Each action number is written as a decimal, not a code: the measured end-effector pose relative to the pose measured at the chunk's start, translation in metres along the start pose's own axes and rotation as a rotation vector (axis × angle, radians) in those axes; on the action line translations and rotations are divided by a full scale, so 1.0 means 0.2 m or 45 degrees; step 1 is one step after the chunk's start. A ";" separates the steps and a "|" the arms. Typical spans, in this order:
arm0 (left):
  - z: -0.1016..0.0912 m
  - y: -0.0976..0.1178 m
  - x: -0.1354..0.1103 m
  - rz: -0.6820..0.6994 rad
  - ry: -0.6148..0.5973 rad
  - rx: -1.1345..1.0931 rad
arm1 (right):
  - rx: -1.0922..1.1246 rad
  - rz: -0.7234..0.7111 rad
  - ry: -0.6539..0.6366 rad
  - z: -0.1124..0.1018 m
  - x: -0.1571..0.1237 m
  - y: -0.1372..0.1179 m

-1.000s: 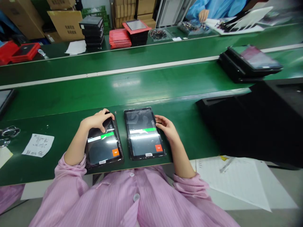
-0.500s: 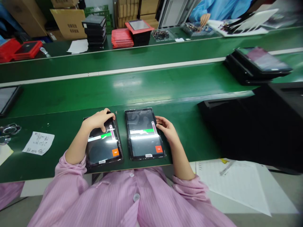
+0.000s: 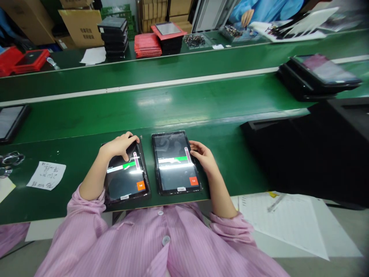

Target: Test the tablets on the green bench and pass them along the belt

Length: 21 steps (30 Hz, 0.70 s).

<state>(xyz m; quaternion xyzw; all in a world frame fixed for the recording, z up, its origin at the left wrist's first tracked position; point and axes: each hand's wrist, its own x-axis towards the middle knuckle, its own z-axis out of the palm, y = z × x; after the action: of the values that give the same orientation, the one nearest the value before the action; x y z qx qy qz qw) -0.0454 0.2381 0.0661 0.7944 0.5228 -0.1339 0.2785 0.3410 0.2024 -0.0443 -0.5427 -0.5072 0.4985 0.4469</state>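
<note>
Two black tablets lie side by side on the green bench, their screens lit. Each screen shows a green and white bar and an orange-red box reading "Fail". Over the top of the left tablet (image 3: 123, 182) my left hand (image 3: 119, 148) is curved, its fingers bent at the upper right edge and the thumb on the screen. My right hand (image 3: 203, 157) grips the right edge of the right tablet (image 3: 170, 177), thumb above and fingers at the side. The upper part of the left tablet is partly hidden by my hand.
A handwritten note (image 3: 47, 175) lies at left. To the right are a large black cover (image 3: 311, 154) and stacked tablets (image 3: 319, 77). Across the bench stand red sleeves (image 3: 147, 46) and a black stack (image 3: 113, 38). A co-worker's hand (image 3: 247, 17) is over small parts.
Both my hands and the two tablets stay in place. The co-worker's hand across the bench has moved slightly, and the view has shifted a little.
</note>
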 end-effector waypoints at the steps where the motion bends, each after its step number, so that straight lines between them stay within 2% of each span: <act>1: 0.00 0.00 0.00 0.000 -0.001 0.001 | 0.005 0.002 0.001 0.00 0.00 0.00; 21: 0.01 0.00 0.01 -0.055 -0.027 0.062 | -0.015 -0.006 -0.024 0.00 0.00 -0.01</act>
<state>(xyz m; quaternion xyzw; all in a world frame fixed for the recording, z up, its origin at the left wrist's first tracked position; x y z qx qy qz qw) -0.0448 0.2381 0.0637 0.7879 0.5336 -0.1611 0.2618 0.3418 0.2030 -0.0432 -0.5394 -0.5156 0.4996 0.4400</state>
